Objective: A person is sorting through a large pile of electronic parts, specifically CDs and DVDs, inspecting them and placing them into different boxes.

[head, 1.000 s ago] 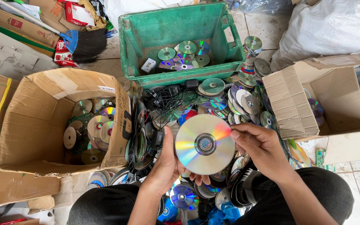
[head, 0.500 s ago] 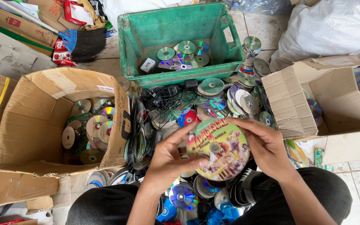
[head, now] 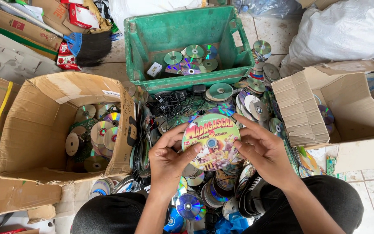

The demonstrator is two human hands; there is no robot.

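Observation:
Both hands hold one disc (head: 211, 141) over a heap of loose discs (head: 213, 190) on the floor. Its printed side, green and yellow with cartoon figures, faces up. My left hand (head: 169, 158) grips its left edge, thumb lying across the face. My right hand (head: 262, 149) holds the right edge with fingers spread along the rim. The heap fills the space between my knees.
A cardboard box (head: 35, 130) with discs stands at left. A green plastic crate (head: 187, 47) with a few discs is straight ahead. Another cardboard box (head: 338, 108) sits at right. Tangled black cables (head: 178, 102) lie before the crate. A white sack (head: 343, 30) is at the far right.
The disc was flipped from its shiny rainbow side to its printed side, and it now lies flatter and more squarely between both hands.

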